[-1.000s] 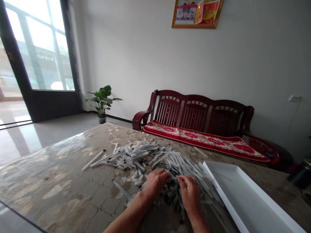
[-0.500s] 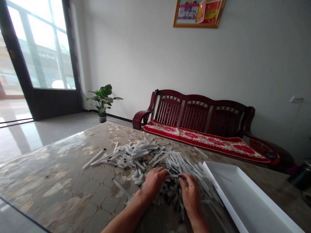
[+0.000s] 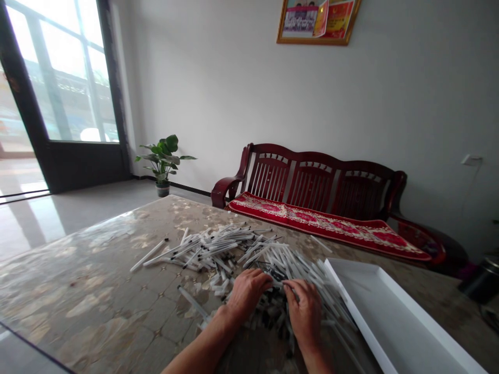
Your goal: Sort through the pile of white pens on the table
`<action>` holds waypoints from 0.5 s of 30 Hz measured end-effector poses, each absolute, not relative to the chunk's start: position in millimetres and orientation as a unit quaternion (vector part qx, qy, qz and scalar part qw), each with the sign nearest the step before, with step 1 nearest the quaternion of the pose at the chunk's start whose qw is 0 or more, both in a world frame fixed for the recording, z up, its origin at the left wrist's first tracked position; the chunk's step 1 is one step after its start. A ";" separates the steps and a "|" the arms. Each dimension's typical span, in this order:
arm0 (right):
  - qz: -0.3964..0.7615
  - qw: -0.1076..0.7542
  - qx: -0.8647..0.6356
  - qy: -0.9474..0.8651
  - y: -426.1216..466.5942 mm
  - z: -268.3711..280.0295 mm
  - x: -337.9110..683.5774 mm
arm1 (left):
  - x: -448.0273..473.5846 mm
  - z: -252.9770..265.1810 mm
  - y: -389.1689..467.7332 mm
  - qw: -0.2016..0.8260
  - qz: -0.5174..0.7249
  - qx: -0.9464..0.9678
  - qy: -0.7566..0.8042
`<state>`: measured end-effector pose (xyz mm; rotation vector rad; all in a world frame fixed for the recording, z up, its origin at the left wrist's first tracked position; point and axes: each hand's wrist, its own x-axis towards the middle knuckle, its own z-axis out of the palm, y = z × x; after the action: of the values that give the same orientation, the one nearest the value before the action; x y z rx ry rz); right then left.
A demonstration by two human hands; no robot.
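My left hand (image 3: 249, 292) and my right hand (image 3: 304, 306) meet over the pile, fingertips nearly touching. Between them they pinch a short whitish pen part (image 3: 277, 284), mostly covered by the fingers. Beneath my hands lie many black pen parts (image 3: 275, 314), too jumbled to tell apart. White pen barrels (image 3: 218, 244), several with black ends, are heaped just beyond. More pale barrels (image 3: 307, 267) fan out to the right of my right hand. Left of my left wrist, a single translucent pen (image 3: 193, 301) lies at a slant.
A shallow white tray (image 3: 409, 317) stands on the right of the patterned table (image 3: 113, 291). One loose barrel (image 3: 147, 255) lies left of the heap. Past the table are a dark red wooden bench (image 3: 312, 182) and a potted plant (image 3: 162, 158).
My right hand's fingertips have moved slightly left towards my left hand, so less of the pen part shows between them. The heaps lie as before.
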<state>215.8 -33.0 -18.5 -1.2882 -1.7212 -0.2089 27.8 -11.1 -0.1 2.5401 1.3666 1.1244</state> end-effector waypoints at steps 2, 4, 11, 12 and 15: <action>-0.088 0.473 -0.524 -0.703 -33.2 -18.5 215.4 | 27.6 0.4 -11.1 0.024 0.362 0.824 0.435; -0.084 0.476 -0.526 -0.699 -32.8 -18.2 216.3 | 25.8 1.7 -10.9 0.020 0.360 0.825 0.435; -0.078 0.561 -0.538 -0.624 -27.5 -18.7 232.8 | 5.0 10.7 -5.3 -0.012 0.374 0.794 0.479; -0.077 0.571 -0.542 -0.612 -26.7 -19.3 236.2 | 1.4 11.7 -4.4 -0.018 0.376 0.787 0.488; -0.077 0.596 -0.560 -0.570 -24.7 -21.3 245.7 | -8.0 12.4 -2.0 -0.038 0.382 0.762 0.522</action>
<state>245.7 -24.7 -21.3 -1.2996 -1.3245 -0.1795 -8.0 -2.0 12.4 2.4530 1.6817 1.2301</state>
